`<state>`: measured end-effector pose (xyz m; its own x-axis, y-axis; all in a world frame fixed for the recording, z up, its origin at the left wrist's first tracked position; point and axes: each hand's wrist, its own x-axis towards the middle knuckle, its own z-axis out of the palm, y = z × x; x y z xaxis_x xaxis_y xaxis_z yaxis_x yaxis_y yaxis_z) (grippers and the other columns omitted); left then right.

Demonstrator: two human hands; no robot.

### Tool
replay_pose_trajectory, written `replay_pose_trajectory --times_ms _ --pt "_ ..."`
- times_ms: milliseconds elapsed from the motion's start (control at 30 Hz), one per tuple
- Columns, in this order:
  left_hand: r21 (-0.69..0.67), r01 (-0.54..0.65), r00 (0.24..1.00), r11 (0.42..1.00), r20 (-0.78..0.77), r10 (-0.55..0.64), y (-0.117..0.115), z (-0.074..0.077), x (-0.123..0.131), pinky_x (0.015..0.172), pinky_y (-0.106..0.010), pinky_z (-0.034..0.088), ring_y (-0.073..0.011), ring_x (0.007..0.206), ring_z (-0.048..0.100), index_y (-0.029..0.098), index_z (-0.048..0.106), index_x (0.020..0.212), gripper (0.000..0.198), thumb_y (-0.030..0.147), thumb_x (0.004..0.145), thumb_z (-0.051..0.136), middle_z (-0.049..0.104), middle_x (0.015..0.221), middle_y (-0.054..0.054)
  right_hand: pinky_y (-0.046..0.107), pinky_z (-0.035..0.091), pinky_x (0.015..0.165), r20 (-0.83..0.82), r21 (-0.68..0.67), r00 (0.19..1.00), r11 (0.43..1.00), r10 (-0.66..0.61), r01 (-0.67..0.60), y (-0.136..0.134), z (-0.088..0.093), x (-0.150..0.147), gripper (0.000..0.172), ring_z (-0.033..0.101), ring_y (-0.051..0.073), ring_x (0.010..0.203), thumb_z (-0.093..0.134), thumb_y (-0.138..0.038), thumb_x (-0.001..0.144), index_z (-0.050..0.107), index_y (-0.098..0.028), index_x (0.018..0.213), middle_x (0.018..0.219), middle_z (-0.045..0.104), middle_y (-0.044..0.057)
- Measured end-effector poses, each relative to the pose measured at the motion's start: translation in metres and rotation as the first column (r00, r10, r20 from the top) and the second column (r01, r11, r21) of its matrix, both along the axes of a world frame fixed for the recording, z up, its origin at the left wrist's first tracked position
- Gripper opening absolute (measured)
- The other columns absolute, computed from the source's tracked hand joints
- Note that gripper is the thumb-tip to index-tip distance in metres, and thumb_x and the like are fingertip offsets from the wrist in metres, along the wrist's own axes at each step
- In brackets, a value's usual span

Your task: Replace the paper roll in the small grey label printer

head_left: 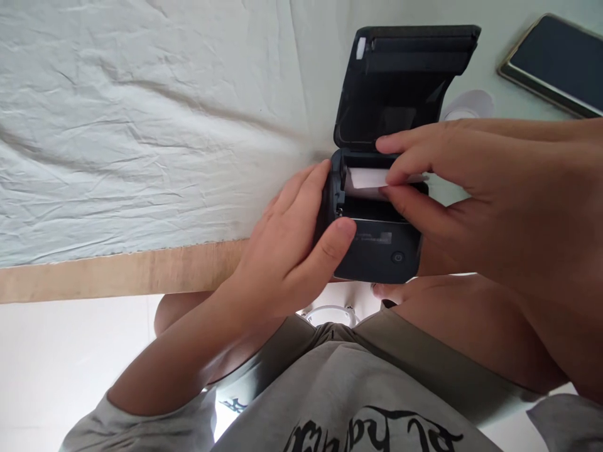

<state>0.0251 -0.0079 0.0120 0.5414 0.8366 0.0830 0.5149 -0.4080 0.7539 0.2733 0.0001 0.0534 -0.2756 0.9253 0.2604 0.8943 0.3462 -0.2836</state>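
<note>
Centre frame, table edge: printer [381, 251], lid [400, 81] up | your left hand [282, 251] clasps its side | your right hand [471, 182] pinches the paper strip [367, 179] | step: seating paper; it likely wants pulling straight

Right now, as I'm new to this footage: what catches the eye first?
A small black printer with its lid raised sits on the table, centre-right. The left hand grips its left side while the right hand pinches the white paper in its open bay. A dark tablet lies top right.
</note>
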Motion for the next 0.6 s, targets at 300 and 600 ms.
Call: replay_pose_trajectory --times_ms 300,600 --pt "-0.048 -0.04 0.997 0.998 0.064 0.043 0.002 -0.002 0.003 0.142 -0.062 0.048 -0.0387 0.169 0.057 0.029 0.05 0.174 0.071 0.074 0.121 0.038 0.058 0.182 -0.013 0.036 0.061 0.085 -0.044 0.177 0.937 0.925 0.348 -0.336 -0.019 0.0 0.002 0.024 0.076 0.011 0.095 0.063 -0.023 0.114 0.064 -0.027 0.091 0.096 0.08 -0.007" --pt "0.037 -0.047 0.999 0.998 0.003 0.047 0.001 -0.008 0.004 0.139 -0.061 0.051 -0.0406 0.169 0.057 0.025 0.041 0.179 0.076 0.068 0.116 0.052 0.058 0.181 -0.016 0.049 0.048 0.133 -0.325 0.048 0.941 0.995 0.099 -0.088 -0.003 0.0 0.022 0.02 0.066 0.021 0.151 0.067 -0.055 0.109 0.065 -0.035 0.112 0.133 0.076 -0.004"
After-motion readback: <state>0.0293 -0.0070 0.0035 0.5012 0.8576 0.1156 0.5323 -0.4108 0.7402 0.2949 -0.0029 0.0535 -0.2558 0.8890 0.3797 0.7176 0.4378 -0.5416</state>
